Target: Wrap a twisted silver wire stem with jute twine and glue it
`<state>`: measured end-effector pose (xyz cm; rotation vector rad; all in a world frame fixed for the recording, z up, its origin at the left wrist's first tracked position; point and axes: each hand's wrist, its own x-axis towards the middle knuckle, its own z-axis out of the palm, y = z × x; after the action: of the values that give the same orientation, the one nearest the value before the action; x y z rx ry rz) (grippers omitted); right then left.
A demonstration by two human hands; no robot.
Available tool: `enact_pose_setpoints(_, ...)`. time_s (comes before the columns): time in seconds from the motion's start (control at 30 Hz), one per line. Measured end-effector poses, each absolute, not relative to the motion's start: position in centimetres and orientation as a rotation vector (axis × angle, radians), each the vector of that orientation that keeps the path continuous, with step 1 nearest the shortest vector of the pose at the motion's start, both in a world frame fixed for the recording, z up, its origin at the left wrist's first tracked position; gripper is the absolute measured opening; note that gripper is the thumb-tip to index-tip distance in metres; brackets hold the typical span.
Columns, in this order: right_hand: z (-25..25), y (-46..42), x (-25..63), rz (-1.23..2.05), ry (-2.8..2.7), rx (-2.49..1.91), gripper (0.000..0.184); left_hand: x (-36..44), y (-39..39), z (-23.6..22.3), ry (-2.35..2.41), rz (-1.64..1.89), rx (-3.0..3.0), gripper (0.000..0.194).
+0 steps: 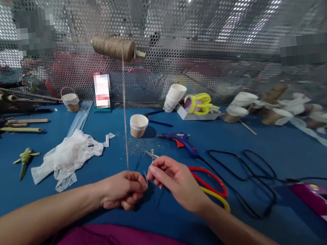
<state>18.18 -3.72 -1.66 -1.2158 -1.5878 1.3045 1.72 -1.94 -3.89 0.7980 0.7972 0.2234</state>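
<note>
My left hand (124,189) is closed in a pinch on a strand of brown twine (125,115) that runs straight up to a spool (114,48) mounted on the perforated metal screen. My right hand (175,179) is closed on small metal snips (151,154), their tips pointing up and left beside the twine, close to my left fingers. Both hands hover just above the blue table (286,152). Red and yellow scissors (211,185) lie under my right wrist.
A paper cup (138,125) stands behind the twine, a blue glue gun (179,140) with a black cord (244,168) to its right. Crumpled white plastic (67,156) lies at the left, bamboo sticks (20,126) farther left. Stacked cups (174,96) and twine-wrapped cups (270,107) line the back.
</note>
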Motion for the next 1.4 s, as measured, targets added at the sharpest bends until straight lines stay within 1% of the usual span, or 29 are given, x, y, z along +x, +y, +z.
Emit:
enact_pose_setpoints(0.07,-1.6,-3.9,18.0,1.334,-1.593,-1.208,0.013,1.7,-1.9,-4.0,0.814,0.263,0.904,0.013)
enact_pose_setpoints(0.2,-1.8,-4.1,17.8,1.384,-1.581,-1.234,0.014,1.0,-1.2,-2.7,0.92,0.621,1.201,0.017)
enact_pose_setpoints(0.3,-2.0,-4.2,17.7,1.401,-1.555,-1.229,0.016,0.8,-1.1,-1.9,0.941,0.713,1.286,0.019)
enact_pose_setpoints(0.43,-2.2,-4.2,17.6,1.388,-1.509,-1.228,0.017,1.0,-1.6,-1.8,0.942,0.782,1.239,0.019)
enact_pose_setpoints(0.83,-2.5,-4.1,17.5,1.386,-1.517,-1.217,0.015,1.7,-2.2,-1.7,0.912,0.854,1.169,0.015)
enact_pose_setpoints(1.07,-2.3,-3.9,17.4,1.368,-1.506,-1.23,0.013,1.6,-2.0,-1.7,0.956,0.871,1.245,0.011)
enact_pose_setpoints(1.4,-2.3,-3.9,17.3,1.395,-1.526,-1.234,0.016,1.7,-2.0,-1.9,0.95,0.849,1.178,0.014)
